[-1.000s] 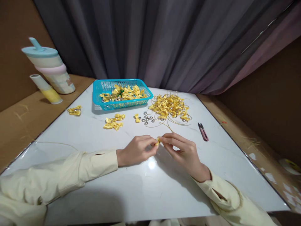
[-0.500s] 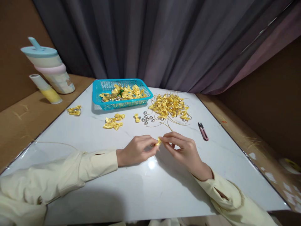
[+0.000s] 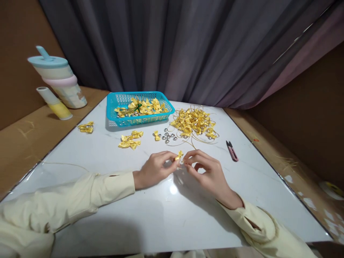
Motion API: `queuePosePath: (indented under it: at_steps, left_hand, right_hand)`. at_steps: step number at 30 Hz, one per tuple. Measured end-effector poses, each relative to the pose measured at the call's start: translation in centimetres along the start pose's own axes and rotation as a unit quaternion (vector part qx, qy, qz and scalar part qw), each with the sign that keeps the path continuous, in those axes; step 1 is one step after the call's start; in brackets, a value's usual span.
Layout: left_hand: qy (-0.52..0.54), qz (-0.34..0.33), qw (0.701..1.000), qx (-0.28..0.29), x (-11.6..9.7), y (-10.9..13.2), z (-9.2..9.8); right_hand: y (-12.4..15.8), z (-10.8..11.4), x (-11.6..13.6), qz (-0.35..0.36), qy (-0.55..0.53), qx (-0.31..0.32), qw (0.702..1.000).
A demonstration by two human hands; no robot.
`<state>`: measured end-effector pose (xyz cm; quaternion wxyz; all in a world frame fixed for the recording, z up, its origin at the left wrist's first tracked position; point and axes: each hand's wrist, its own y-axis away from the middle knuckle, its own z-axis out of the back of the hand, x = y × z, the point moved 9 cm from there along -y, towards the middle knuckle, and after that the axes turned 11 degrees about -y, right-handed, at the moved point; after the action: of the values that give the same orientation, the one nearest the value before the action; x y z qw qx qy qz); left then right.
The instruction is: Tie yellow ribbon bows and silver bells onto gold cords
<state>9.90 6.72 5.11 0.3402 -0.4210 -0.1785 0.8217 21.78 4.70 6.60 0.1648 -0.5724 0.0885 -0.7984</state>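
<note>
Pinched between the thumb and forefinger of my left hand is a yellow satin bow, held above the table. Close to its right side is my right hand, thumb and fingertips together near the bow's lower edge. What those fingertips grip is too small to make out. Beyond the hands lie a single bow, a cluster of small silver bells and a group of loose bows. A heap of bows with gold cords and bells lies further back.
A turquoise basket of bows and bells stands at the back. Pink thread snips lie to the right. At the left are a tumbler, a yellow thread spool and a small bow bundle.
The bow now shows more fully above my left fingertips. My right fingertips have come slightly down and off the bow, leaving a small gap.
</note>
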Motion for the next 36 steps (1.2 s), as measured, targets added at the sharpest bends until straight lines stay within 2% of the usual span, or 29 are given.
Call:
queuePosePath:
  at_steps: [2,4,6,8,10,15,21,28,36]
  left_hand:
    - [-0.002,0.003,1.0,-0.004,0.1,0.0,0.0]
    - [-0.003,0.005,1.0,-0.008,0.2,0.0,0.1]
    - [-0.006,0.012,1.0,-0.011,0.4,0.0,0.1]
    - [-0.012,0.024,1.0,-0.013,0.6,0.0,0.1]
    - [-0.02,0.044,0.999,-0.012,1.0,0.0,0.1]
    - [0.007,0.092,0.996,0.005,1.9,0.2,-0.6]
    - [0.0,0.124,0.992,0.015,2.4,0.3,-1.0]
    - [0.016,0.13,0.991,0.025,2.4,0.2,-1.1]
    - [0.103,0.142,0.983,0.058,2.2,0.2,-1.7]
  right_hand:
    - [0.0,-0.6,-2.4,-0.139,-0.152,0.021,0.978]
    - [0.4,-1.8,-4.0,-0.246,-0.275,0.057,0.928]
    - [0.6,-2.8,-4.4,-0.292,-0.344,0.089,0.888]
    - [0.8,-3.3,-4.5,-0.303,-0.374,0.1,0.871]
    - [0.8,-3.5,-4.6,-0.296,-0.367,0.085,0.878]
    - [1.1,-3.1,-5.0,-0.252,-0.258,-0.015,0.933]
    - [1.1,-2.7,-5.5,-0.257,-0.228,-0.074,0.936]
    - [0.9,-3.2,-5.8,-0.288,-0.263,-0.041,0.92]
    - [0.5,-2.8,-5.0,-0.267,-0.254,-0.017,0.93]
